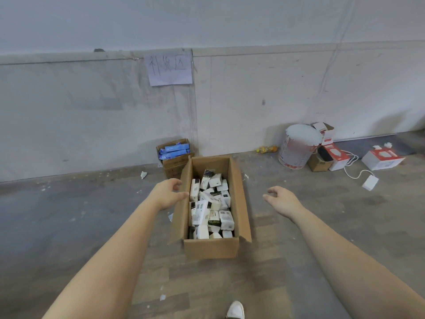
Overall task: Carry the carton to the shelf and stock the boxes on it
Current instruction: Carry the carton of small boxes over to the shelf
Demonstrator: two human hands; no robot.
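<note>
On the floor [69, 215], at the carton's [211, 248] 9 o'clock, the left hand [170, 194] hovers with its fingers loosely curled and empty; I cannot tell whether the thumb touches the flap. One smaller carton of blue packets [176, 155] stands at 11. White boxes [210, 208] lie heaped inside, too jumbled to count. One shoe toe [235, 310] is cut off at 6. At 3 the right hand [282, 200] is relaxed, empty and apart. One paint bucket [299, 146] sits at 2.

Brown carton [211, 248], white-and-black boxes [210, 207], grey floor [69, 215].
</note>
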